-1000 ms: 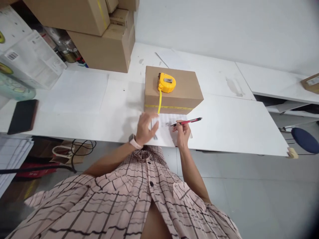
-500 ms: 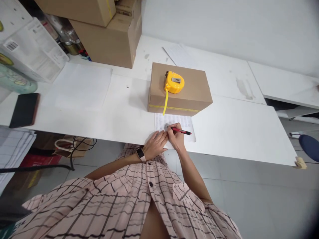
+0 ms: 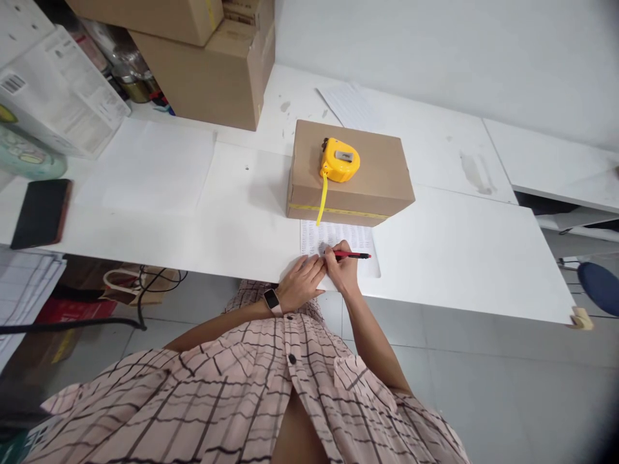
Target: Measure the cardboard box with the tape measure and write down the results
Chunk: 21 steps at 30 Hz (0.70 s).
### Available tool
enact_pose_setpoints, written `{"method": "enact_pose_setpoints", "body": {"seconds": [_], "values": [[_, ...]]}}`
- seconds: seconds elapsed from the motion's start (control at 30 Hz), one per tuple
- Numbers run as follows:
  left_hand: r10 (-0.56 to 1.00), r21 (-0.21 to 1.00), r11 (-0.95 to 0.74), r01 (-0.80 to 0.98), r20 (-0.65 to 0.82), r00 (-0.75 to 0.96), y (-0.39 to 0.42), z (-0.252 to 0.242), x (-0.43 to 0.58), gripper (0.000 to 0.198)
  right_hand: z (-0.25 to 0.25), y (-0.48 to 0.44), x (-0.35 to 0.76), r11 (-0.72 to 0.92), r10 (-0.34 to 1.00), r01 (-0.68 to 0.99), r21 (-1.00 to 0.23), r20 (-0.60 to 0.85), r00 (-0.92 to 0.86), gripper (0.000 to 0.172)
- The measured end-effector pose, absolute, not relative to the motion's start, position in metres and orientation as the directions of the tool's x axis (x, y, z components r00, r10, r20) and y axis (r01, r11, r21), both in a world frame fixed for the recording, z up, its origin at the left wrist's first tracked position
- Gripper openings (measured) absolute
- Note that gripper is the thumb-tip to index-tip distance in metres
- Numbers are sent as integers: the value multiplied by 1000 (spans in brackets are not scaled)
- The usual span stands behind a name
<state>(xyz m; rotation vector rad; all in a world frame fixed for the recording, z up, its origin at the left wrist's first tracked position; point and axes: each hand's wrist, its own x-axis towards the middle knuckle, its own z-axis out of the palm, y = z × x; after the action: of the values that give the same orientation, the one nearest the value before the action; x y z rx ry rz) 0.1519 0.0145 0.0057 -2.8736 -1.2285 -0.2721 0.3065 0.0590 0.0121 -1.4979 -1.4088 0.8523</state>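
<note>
On the printed sheet (image 3: 338,241), the right hand (image 3: 342,270) grips a red pen (image 3: 352,255); the left hand (image 3: 300,283) rests flat, fingers loosely spread.

Two hands (image 3: 302,283) (image 3: 342,270), one pen (image 3: 351,255), one tape measure (image 3: 341,160), one phone (image 3: 41,212), one watch (image 3: 271,300).

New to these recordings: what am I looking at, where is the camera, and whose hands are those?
No machine here: a person works with two bare hands, filmed by one camera on their own head, looking forward and down. The left hand, a watch on its wrist, rests flat on a printed sheet at the near edge of the white table. The right hand holds a red pen, tip on that sheet. Behind the sheet stands a cardboard box with a yellow tape measure on top, its tape hanging over the front. A dark phone lies far left.
</note>
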Motion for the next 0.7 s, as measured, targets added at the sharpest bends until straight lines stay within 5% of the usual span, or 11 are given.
{"method": "enact_pose_setpoints", "body": {"seconds": [0.7], "values": [[714, 99, -699, 708, 147, 685, 14, 5, 151, 64, 11, 58, 306, 38, 986, 424, -905, 103, 132, 25]]}}
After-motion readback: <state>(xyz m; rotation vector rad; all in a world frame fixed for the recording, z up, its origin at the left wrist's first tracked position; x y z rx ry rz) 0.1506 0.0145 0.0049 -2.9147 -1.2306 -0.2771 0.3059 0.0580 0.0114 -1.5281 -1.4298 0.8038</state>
